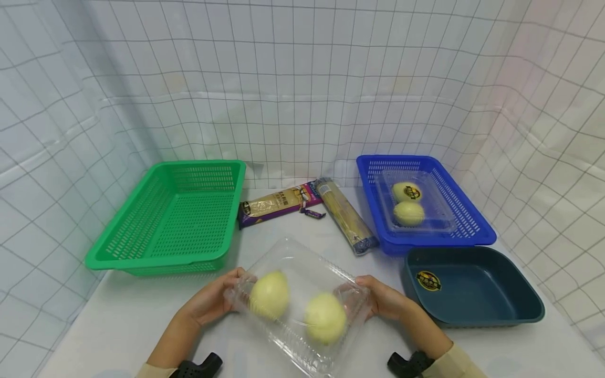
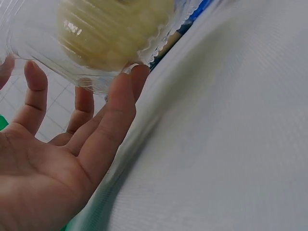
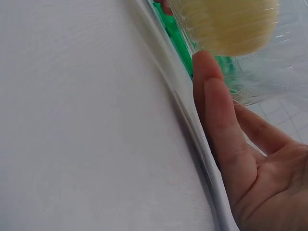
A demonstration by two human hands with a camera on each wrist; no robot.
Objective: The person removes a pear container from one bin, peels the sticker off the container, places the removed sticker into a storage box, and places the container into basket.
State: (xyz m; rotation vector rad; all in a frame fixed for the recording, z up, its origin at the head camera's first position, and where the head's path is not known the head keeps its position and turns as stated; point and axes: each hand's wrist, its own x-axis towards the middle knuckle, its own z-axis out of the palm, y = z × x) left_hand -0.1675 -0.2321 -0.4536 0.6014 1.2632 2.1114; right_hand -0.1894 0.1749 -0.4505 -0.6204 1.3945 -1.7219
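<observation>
A clear plastic clamshell box point(image 1: 298, 262) is held tilted above the white table in the head view. Inside it lie two pale yellow round fruits, one at the left point(image 1: 269, 295) and one at the right point(image 1: 325, 318). My left hand point(image 1: 215, 299) grips the box's left side, with fingertips at the rim and under the base in the left wrist view. On the opposite side, my right hand point(image 1: 385, 299) holds the edge between thumb and fingers. The right wrist view shows a fruit point(image 3: 236, 24) through the plastic, just above the right thumb.
A green basket point(image 1: 189, 223) stands at the left. Behind the box lie a purple-and-gold packet point(image 1: 274, 207), a small purple wrapped sweet point(image 1: 313, 213) and a noodle pack point(image 1: 345, 215). The blue basket point(image 1: 389, 242) at the right holds another fruit box point(image 1: 437, 202); a dark teal tub point(image 1: 477, 289) stands before it.
</observation>
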